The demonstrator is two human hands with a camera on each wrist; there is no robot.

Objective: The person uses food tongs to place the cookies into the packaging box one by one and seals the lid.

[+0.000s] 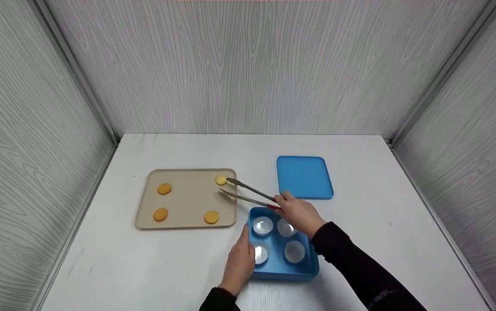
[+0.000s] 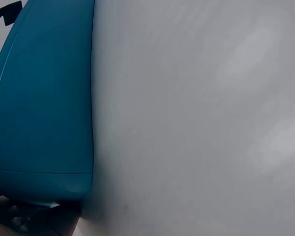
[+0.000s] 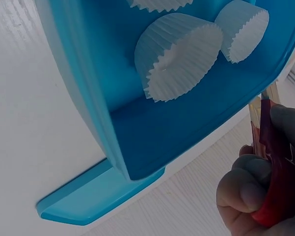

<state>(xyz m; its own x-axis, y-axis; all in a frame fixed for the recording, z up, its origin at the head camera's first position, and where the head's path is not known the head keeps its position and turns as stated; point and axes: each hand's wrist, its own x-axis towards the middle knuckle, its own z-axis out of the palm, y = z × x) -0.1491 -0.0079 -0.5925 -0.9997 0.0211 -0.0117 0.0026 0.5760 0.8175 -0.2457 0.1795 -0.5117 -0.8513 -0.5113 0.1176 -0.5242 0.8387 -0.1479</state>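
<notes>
My right hand grips a pair of metal tongs by the red handles. The tongs reach left over the beige tray, their arms spread, one tip right at a pale yellow round disc that looks like a biscuit. My left hand rests along the left side of a blue box, with a straight finger against its wall. Inside the box stand several white pleated paper cups. The right hand passes over the box's far edge, partly hiding one cup.
On the tray lie other discs: two orange ones at the left and a yellow one at the near right. A flat blue lid lies on the white table behind the box. Pale wood-grain panels enclose the table.
</notes>
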